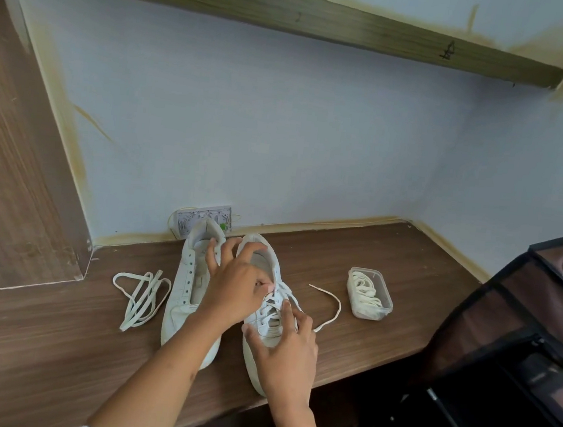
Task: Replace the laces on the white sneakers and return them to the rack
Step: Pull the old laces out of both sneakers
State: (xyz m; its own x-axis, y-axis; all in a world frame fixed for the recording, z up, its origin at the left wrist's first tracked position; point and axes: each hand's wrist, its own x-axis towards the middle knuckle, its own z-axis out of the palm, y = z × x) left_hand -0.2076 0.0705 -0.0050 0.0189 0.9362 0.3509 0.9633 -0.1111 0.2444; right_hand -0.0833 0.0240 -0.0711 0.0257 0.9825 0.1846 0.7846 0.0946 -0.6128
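Note:
Two white sneakers stand side by side on the wooden desk, toes toward me. The left sneaker [185,283] has bare eyelets and no lace. A white lace [272,310] runs part-way up the right sneaker [256,355], and its free end [331,309] trails off to the right. My left hand [235,284] reaches across both shoes and pinches the lace near the right sneaker's upper eyelets. My right hand [285,355] rests on that sneaker's toe with fingers spread, its index finger touching the lacing. A loose lace [141,298] lies left of the shoes.
A clear plastic box [370,294] holding coiled white laces stands on the desk [37,344] to the right of the shoes. A dark fabric shoe rack [502,338] fills the right edge. A wall socket [204,219] sits behind the sneakers, and a wooden panel [12,170] rises on the left.

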